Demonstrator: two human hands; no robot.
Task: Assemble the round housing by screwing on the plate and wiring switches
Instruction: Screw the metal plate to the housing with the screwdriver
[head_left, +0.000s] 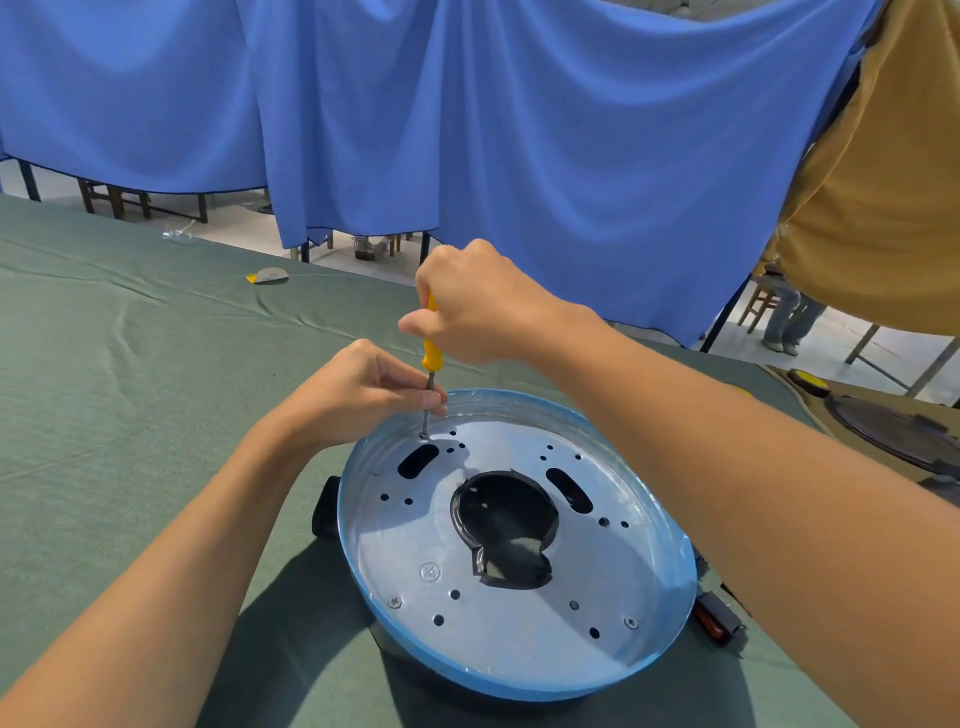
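Note:
A round housing with a blue rim lies on the green cloth in front of me. Inside it sits a silver metal plate with several holes, two slots and a large black middle opening. Two screws show near its front edge. My right hand grips the yellow handle of a screwdriver held upright, its tip on a screw at the plate's far left edge. My left hand pinches the metal shaft just above the plate.
A black and red switch part lies by the housing's right side, and a black knob sticks out on its left. A dark round lid lies at far right. A small yellow-grey piece lies far back. Blue drapes hang behind the table.

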